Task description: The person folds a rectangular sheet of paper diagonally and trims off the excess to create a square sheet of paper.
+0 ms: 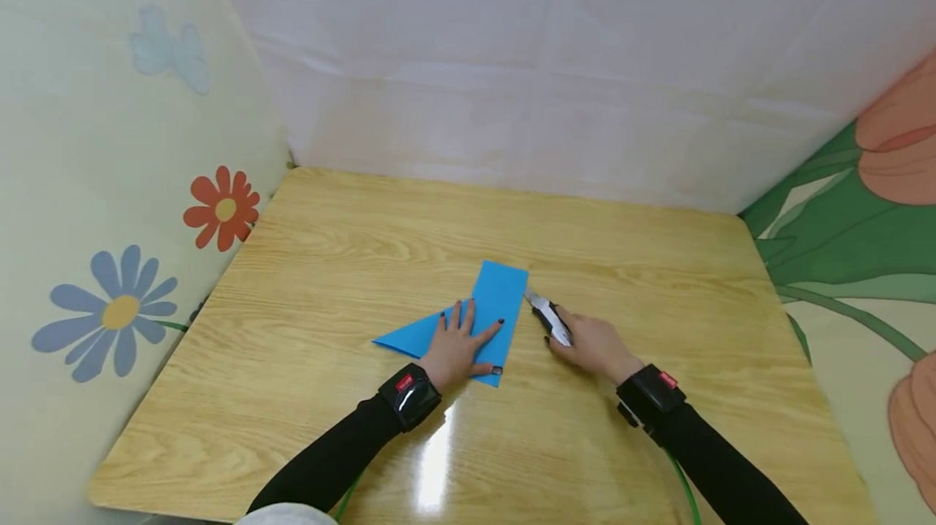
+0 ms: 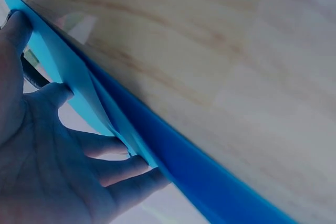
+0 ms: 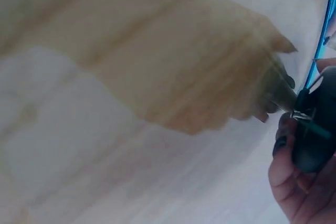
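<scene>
A folded sheet of blue paper (image 1: 501,288) lies on the wooden table, with a pointed flap reaching to the left. Spread fingers of my left hand (image 1: 455,348) press down on it. From the left wrist view, the paper's folded layers (image 2: 68,72) stand slightly apart near that hand's fingertips. My right hand (image 1: 595,344) grips a utility knife (image 1: 550,318) with a black and silver handle. Its blade points at the paper's right edge, near the upper right corner; whether it touches, I cannot tell. In the right wrist view, the knife handle (image 3: 317,124) hides part of the fingers.
The wooden table (image 1: 351,249) is glossy and reflects light near its front edge. A white cloth (image 1: 512,62) hangs behind it. Flower-printed panels stand at the left (image 1: 88,184) and right (image 1: 877,265). Green cords run from both sleeves.
</scene>
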A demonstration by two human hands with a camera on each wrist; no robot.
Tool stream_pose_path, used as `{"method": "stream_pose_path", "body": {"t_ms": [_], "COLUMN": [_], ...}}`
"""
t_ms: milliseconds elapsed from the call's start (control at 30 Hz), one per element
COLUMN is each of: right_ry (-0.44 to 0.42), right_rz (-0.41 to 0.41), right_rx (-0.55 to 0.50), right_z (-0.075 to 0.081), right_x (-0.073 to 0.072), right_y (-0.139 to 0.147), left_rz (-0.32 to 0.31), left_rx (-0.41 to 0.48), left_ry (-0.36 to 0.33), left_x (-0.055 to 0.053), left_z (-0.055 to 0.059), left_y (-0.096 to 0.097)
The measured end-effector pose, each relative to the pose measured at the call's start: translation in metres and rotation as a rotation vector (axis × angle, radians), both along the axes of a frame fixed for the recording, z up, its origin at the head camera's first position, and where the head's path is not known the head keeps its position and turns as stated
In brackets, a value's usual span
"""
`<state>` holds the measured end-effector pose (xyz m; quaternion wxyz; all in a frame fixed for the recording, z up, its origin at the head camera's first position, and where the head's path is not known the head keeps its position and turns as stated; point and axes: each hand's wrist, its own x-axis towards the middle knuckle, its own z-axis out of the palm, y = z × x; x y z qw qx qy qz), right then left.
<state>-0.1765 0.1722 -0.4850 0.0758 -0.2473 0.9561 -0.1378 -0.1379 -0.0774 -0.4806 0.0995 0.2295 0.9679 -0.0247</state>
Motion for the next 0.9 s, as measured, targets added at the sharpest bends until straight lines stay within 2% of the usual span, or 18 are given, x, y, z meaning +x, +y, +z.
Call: {"method": "stream_pose_path", "body": {"t_ms": [200,367,767,800,900], "right_ry": [0.02,0.011,0.008,0.012,0.02], "right_rz": [0.004,-0.045,-0.055,-0.057,-0.067], "right_rx": [-0.018,-0.022,-0.03,-0.036,-0.047], "right_z": [-0.0033,-0.0028,-0.0036,-0.0033,-0.0041], "right_x": [-0.0054,-0.0039,-0.0083,-0.0084,-0.0079], "right_y": [-0.0002,0.0031,-0.0022,-0.0024,-0.002], "left_rz": [0.005,-0.001,0.01,0.005,0.012], "left_rx": [-0.01,0.001,0.027,0.043,0.043], "left_ry": [0.015,-0.022,-0.042,-0.023,-0.026], "left_x": [0.0014,0.0031,0.003,0.0016,0.0016], "left_z": [-0.0022,-0.0009,0.001,-0.0067,-0.0053], "left_y": [0.0021,0.0051,0.0024,0.0006,-0.0003]}}
